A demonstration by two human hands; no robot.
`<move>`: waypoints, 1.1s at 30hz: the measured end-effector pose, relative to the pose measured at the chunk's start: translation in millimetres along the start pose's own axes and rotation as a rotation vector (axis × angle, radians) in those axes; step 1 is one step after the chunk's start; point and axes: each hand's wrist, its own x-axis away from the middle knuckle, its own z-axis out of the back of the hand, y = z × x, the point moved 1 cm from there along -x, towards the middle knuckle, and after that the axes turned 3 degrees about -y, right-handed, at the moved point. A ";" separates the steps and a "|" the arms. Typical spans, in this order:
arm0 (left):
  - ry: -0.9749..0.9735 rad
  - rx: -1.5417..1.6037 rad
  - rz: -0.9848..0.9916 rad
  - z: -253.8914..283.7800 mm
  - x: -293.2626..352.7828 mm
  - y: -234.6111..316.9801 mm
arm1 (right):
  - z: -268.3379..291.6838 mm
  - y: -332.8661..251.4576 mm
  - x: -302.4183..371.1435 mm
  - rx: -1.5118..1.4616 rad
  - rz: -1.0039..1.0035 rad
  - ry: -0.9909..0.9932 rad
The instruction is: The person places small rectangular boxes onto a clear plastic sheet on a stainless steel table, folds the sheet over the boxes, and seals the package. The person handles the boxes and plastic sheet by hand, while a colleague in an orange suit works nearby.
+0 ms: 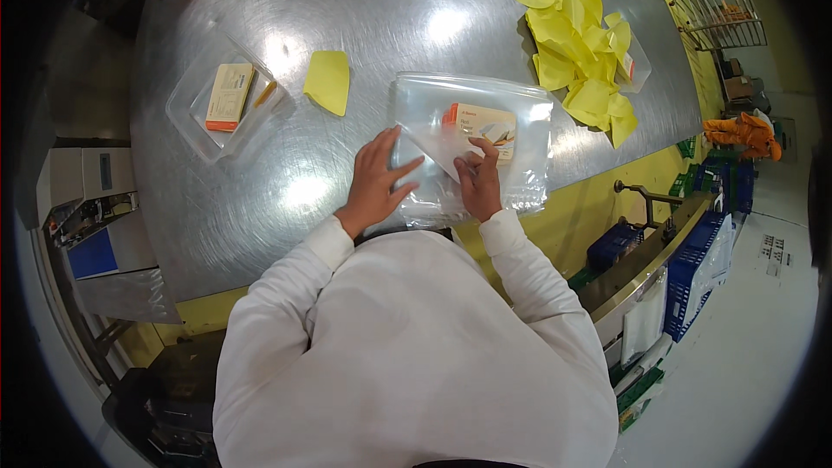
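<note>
A stack of clear plastic bags (pixel 525 175) lies at the front edge of the metal table. A flat cream and orange box (pixel 496 121) rests within the stack's outline; I cannot tell whether it sits on or under the top film. My left hand (pixel 374 180) lies open over the bags' left edge, fingers spread. With thumb and forefinger together, my right hand (pixel 479 180) pinches a folded-over flap of the top bag, just in front of the box.
On the metal table (pixel 217 243), a clear plastic tub (pixel 192 108) at left holds another cream box (pixel 230 95). A yellow sheet (pixel 328 82) lies beside it. Crumpled yellow sheets (pixel 576 43) pile up at far right, partly over another clear container (pixel 640 69). Blue crates (pixel 693 277) stand off the table's right side.
</note>
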 end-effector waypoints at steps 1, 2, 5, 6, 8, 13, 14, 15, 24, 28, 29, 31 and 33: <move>-0.065 -0.124 -0.038 6.3 3.5 5.0 | -0.5 8.4 0.2 -0.011 -0.010 0.021; -0.131 -0.248 -0.076 8.8 5.1 8.7 | -0.5 15.5 0.8 -0.021 -0.021 0.043; -0.133 -0.257 -0.090 3.2 5.4 6.4 | 3.2 28.8 -0.5 0.147 0.012 -0.014; -0.124 -0.248 -0.109 1.8 3.2 4.3 | 2.8 27.6 -2.0 0.118 0.024 -0.005; -0.094 -0.199 -0.167 -1.7 0.0 -1.7 | 1.6 24.7 -1.8 0.059 0.048 0.016; -0.029 0.016 -0.170 0.4 -15.5 -0.9 | 5.0 -3.8 -7.5 0.204 0.220 -0.087; -0.023 0.024 -0.159 0.7 -19.8 1.1 | 7.2 -3.5 -8.9 0.244 0.255 -0.116; -0.019 0.032 -0.146 1.3 -23.4 3.0 | 10.9 -5.1 -10.1 0.305 0.272 -0.193; 0.072 0.258 -0.015 -4.9 -39.4 8.7 | 8.7 -32.0 -6.9 0.339 0.281 -0.238; 0.156 0.186 0.079 -5.6 -5.8 -2.8 | 2.2 -0.6 -2.0 0.128 0.106 -0.031; 0.062 0.037 -0.017 0.3 2.9 -0.2 | 0.7 -2.0 -1.6 0.076 0.093 0.051; -0.151 -0.225 -0.106 8.3 14.5 3.9 | 0.5 -0.3 -0.9 0.075 0.090 0.029; -0.140 -0.245 -0.117 7.3 7.0 4.3 | 3.3 2.8 -0.6 0.095 0.079 -0.012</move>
